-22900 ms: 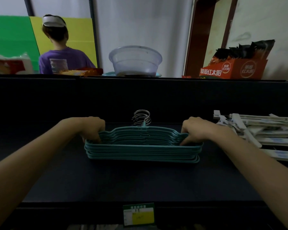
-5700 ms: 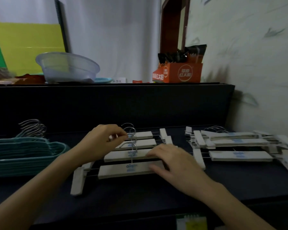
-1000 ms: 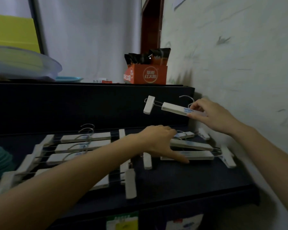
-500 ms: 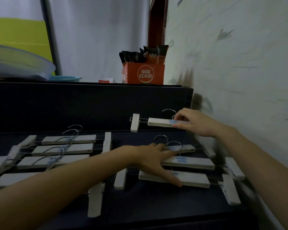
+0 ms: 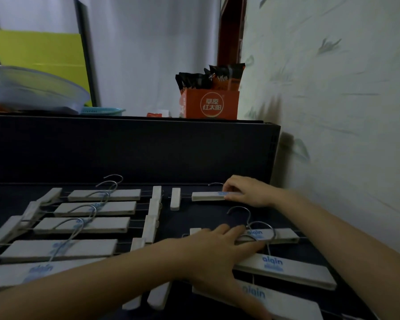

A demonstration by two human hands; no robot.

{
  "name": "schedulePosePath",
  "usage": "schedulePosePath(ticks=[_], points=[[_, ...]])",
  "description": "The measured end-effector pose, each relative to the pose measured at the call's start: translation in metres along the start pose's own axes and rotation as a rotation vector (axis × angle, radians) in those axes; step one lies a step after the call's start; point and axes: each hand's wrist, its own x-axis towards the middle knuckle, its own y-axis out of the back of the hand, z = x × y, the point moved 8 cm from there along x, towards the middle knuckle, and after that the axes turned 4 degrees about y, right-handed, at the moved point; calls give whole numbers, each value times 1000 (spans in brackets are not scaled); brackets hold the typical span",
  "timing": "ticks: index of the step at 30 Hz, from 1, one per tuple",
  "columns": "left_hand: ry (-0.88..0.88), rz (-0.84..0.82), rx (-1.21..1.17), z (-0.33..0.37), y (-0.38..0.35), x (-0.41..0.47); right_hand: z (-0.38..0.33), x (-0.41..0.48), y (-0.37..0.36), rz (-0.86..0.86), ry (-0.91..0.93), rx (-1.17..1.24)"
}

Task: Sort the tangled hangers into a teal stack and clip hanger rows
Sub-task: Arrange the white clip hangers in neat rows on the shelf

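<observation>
- Your right hand (image 5: pixel 247 191) grips the far clip hanger (image 5: pixel 208 196) by its end, at the back of the right row.
- Your left hand (image 5: pixel 215 248) lies flat, fingers straight, on the nearer hangers (image 5: pixel 286 272) on the shelf (image 5: pixel 194 217).

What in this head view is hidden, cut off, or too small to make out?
All in the head view:
Far white wooden clip hanger: right end hidden under the right hand.
Nearest white clip hanger: covered by the left hand, cut by bottom edge.
Small print under blue algin logo: too small.
</observation>
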Motion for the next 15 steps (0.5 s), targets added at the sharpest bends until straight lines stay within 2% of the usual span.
schedulePosePath(ticks=[6, 10, 13, 15], points=[[33, -43, -15, -2, -3, 2, -20, -58, 47, -116, -118, -170], [36, -17, -8, -5, -3, 6, -56, -141, 57, -222, -212, -9], [47, 11, -14, -7, -1, 11, -85, -186, 23, -342, -189, 91], [85, -32, -29, -9, 0, 12, -86, -198, 0, -331, -175, 79]])
